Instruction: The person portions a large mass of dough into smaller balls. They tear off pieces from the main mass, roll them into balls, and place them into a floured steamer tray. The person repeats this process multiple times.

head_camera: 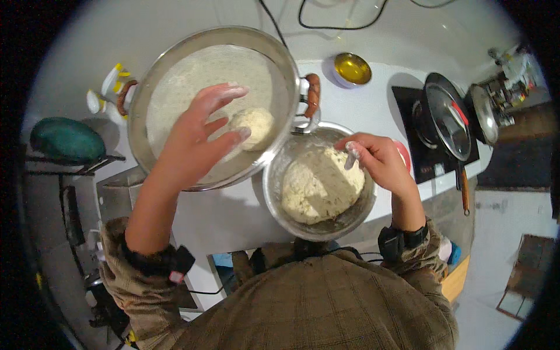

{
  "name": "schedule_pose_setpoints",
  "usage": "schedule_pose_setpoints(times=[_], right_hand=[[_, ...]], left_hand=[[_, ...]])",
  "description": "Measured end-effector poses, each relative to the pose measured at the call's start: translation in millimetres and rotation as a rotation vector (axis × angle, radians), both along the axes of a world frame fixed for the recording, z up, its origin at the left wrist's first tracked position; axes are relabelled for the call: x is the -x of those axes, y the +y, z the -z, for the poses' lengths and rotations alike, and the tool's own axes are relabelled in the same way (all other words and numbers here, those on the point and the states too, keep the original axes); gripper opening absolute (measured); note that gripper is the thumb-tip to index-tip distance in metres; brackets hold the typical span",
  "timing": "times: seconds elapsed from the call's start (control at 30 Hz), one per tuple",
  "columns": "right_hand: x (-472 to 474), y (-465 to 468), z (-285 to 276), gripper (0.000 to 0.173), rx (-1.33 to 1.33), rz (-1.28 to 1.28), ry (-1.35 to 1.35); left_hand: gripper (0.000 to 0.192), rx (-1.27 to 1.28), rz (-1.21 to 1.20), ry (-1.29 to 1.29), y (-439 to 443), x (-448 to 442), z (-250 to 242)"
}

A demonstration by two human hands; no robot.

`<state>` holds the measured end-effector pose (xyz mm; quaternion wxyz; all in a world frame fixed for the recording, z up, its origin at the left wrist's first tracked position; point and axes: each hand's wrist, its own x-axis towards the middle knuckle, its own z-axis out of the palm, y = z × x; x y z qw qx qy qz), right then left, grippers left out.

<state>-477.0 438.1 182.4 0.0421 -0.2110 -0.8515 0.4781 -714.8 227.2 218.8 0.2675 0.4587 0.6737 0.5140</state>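
My left hand (pixel 199 131), its fingertips dusted white, is spread over a wide round metal pan (pixel 284 57) with brown handles. The pan has a pale mesh-like liner (pixel 175 92). A ball of dough (pixel 256 124) sits on the liner at the pan's right side, beside my thumb and partly behind it. To the right, a metal bowl (pixel 273 201) contains a large mass of dough (pixel 315 188). Over that bowl's upper right rim, my right hand (pixel 380 162) has its fingers bent close together, floury at the tips. Whether a small greyish piece there is held or is a fingertip, I cannot tell.
A small bowl of yellow liquid (pixel 352 68) stands behind. On the right, a lidded pan (pixel 446 118) with a long handle rests on a black cooktop (pixel 404 113). Spray bottles (pixel 111 81) and a dark green rounded object (pixel 68 139) are at left. A cable (pixel 275 24) runs behind the pan.
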Motion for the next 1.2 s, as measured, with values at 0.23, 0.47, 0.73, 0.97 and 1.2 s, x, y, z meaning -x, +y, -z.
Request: schedule_pose_setpoints(times=[0.23, 0.47, 0.73, 0.97, 1.2], right_hand=[[-78.8, 51.5, 45.6, 0.013, -0.299, 0.160, -0.044], [-160.5, 136.3, 143.3, 0.034, -0.505, 0.231, -0.329], [-167.3, 169.1, 221.2, 0.032, -0.460, 0.011, -0.321], [-133.7, 170.3, 170.8, 0.016, 0.499, 0.406, -0.192], [-34.1, 80.4, 125.4, 0.017, 0.593, 0.117, -0.190]], left_hand=[[0.030, -0.081, 0.282, -0.318, 22.9, -81.0, 15.8], [0.029, 0.171, 0.167, -0.825, 87.1, -162.1, 88.1], [0.036, -0.097, -0.269, -1.544, 161.3, -219.8, 173.3], [0.035, -0.268, -0.876, -1.552, 142.6, -210.7, 196.8], [0.030, -0.202, -0.818, -1.507, 148.0, -224.4, 194.9]])
